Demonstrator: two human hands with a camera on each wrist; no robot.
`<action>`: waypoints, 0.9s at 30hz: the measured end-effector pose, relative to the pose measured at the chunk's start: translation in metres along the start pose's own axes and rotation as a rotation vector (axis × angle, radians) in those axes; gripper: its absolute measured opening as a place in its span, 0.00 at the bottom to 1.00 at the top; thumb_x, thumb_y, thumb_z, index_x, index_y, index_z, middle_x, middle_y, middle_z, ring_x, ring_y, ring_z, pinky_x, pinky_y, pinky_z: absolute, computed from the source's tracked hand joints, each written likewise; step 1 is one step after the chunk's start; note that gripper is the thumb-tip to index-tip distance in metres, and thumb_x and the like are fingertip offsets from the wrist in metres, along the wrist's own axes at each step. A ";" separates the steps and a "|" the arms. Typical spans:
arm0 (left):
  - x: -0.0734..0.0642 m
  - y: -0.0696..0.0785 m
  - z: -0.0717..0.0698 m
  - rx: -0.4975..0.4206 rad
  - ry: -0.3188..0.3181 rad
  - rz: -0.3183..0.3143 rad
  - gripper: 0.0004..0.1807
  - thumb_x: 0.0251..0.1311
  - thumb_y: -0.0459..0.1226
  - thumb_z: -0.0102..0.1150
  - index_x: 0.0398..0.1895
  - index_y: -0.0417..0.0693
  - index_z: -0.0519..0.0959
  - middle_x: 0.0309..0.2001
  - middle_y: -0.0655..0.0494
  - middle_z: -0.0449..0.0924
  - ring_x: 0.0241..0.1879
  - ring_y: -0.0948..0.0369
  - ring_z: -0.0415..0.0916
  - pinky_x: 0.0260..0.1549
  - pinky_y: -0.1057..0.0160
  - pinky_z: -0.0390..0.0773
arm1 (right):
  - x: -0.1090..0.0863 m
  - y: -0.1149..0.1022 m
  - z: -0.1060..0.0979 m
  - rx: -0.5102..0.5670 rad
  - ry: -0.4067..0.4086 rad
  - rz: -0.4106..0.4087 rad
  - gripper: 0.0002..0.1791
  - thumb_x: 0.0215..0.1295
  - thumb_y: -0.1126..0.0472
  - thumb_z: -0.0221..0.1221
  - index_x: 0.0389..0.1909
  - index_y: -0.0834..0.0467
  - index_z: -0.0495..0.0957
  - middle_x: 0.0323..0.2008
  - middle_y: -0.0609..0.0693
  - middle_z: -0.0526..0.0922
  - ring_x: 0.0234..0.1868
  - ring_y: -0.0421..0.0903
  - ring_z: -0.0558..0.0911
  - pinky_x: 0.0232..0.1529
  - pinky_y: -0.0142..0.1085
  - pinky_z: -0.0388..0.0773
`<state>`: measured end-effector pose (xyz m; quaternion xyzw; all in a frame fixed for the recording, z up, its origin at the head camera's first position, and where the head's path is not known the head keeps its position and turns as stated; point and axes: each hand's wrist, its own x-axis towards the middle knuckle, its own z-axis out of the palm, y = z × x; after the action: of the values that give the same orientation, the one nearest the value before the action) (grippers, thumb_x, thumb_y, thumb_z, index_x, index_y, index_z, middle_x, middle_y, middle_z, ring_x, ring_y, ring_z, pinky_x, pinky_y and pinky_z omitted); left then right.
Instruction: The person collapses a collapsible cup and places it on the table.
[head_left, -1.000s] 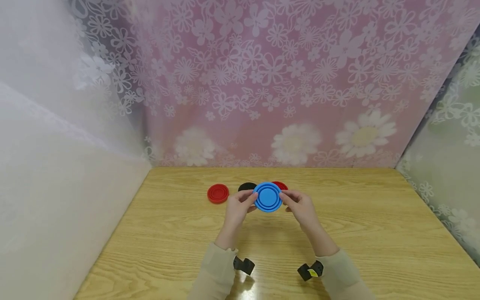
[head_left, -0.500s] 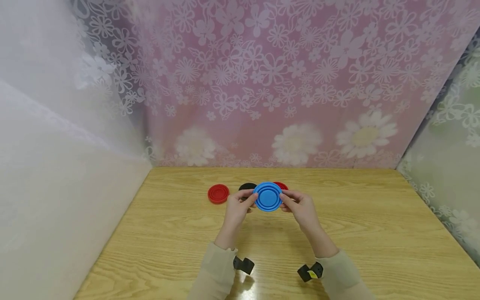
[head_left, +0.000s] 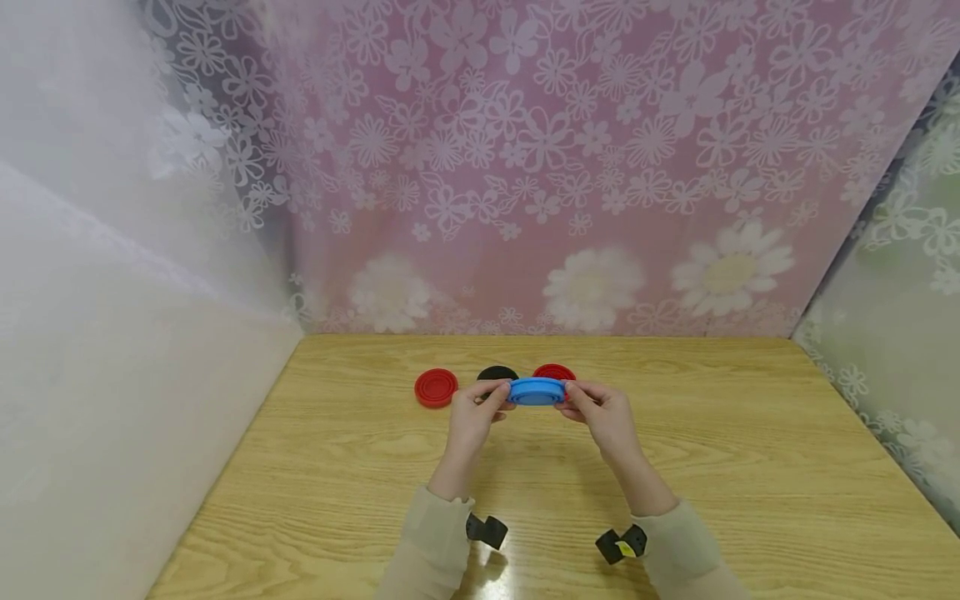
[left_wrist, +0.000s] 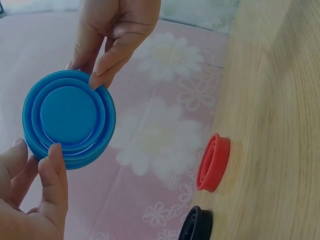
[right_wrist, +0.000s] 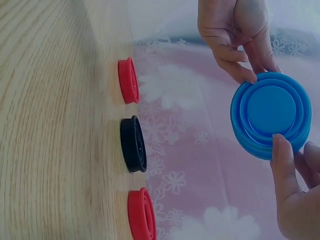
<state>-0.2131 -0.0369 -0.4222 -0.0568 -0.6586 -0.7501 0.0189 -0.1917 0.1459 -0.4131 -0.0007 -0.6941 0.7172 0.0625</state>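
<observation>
Both hands hold a blue collapsible cup [head_left: 536,392], folded flat into concentric rings, raised over the table. My left hand [head_left: 474,410] pinches its left rim between thumb and fingers. On the opposite rim, my right hand [head_left: 602,414] pinches in the same way. The head view shows the cup nearly edge-on, while its ringed round face [left_wrist: 68,115] fills the left wrist view. Behind the hands lie a black folded cup [head_left: 497,372], partly covered by the left fingers, and a red folded cup [head_left: 555,372], partly covered by the blue one.
Another red folded cup [head_left: 436,388] lies left of the left hand on the wooden table [head_left: 360,483]. A pink flowered curtain [head_left: 480,208] hangs along the table's back edge, with pale sheets at both sides. Each wrist carries a small black camera.
The blue cup has tilted in the hands from face-on to nearly edge-on in the head view. More of the red cup behind it now shows. Both arms stay in place.
</observation>
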 end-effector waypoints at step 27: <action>-0.010 0.024 -0.006 -0.012 -0.018 -0.043 0.15 0.54 0.27 0.55 0.46 0.27 0.74 0.38 0.40 0.77 0.33 0.60 0.77 0.36 0.61 0.77 | 0.003 0.003 0.005 0.013 -0.012 -0.075 0.16 0.57 0.68 0.56 0.44 0.75 0.71 0.35 0.54 0.78 0.35 0.39 0.80 0.40 0.34 0.76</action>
<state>-0.2009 -0.0467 -0.4008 -0.0495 -0.6553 -0.7537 -0.0038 -0.1954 0.1408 -0.4160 0.0301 -0.6894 0.7187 0.0852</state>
